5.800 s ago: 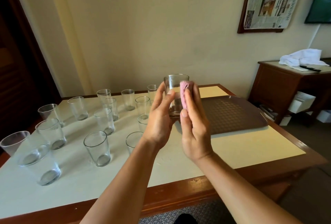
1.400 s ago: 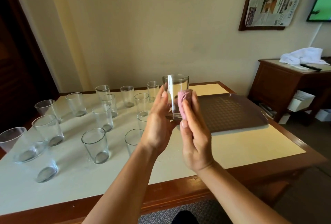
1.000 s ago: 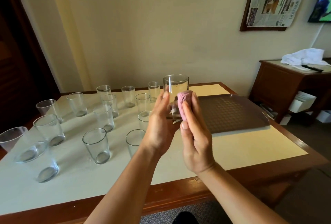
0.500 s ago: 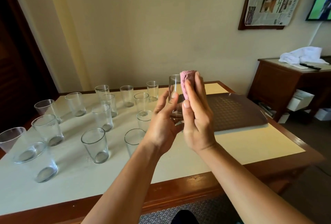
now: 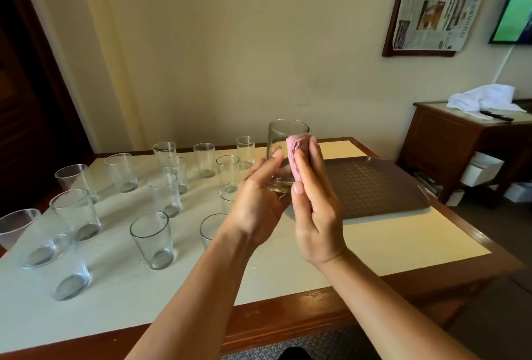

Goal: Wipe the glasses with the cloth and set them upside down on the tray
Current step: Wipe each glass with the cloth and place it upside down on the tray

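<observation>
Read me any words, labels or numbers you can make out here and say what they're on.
Newspaper hung over the wall frame: headlines and columns too small and blurred to read.
Screen at top right: no readable text.
Glasses, tray, pink cloth: no markings visible.

Beyond the hands rises a plain cream wall [image 5: 230, 57], with a framed newspaper [image 5: 437, 2] up to their right, a screen [image 5: 515, 11] beside it, and a wooden side table [image 5: 449, 146] below.
</observation>
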`<action>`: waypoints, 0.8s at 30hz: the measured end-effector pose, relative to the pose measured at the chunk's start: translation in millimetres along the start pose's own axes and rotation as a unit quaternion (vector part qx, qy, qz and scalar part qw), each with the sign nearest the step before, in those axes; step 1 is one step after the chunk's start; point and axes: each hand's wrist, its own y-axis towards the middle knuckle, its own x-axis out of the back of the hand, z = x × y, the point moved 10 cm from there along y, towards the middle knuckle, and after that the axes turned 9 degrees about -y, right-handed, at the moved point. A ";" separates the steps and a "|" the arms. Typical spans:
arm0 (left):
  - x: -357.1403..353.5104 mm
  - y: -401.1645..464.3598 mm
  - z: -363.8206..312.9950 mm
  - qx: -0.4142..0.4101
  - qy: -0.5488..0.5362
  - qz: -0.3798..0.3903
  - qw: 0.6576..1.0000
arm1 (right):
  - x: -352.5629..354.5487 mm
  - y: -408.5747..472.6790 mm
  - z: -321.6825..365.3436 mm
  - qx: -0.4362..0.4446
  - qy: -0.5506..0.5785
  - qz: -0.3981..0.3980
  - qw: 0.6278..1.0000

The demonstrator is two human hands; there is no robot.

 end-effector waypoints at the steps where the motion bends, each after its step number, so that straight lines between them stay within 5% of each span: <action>1: -2.2 0.7 -1.7 0.005 0.013 0.013 1.000 | -0.4 -4.2 0.9 0.003 0.002 0.002 1.000; 13: 19.6 6.4 -29.7 -0.052 0.158 -0.002 0.986 | 17.6 20.0 -11.4 -0.004 -0.038 -0.027 0.999; 17: 35.4 3.0 -43.7 -0.134 0.096 -0.065 0.984 | 15.0 4.8 -8.5 0.002 -0.068 -0.015 0.998; 24: 37.5 5.2 -40.8 -0.124 -0.039 -0.085 0.988 | 3.3 6.9 16.1 0.085 -0.196 0.023 0.977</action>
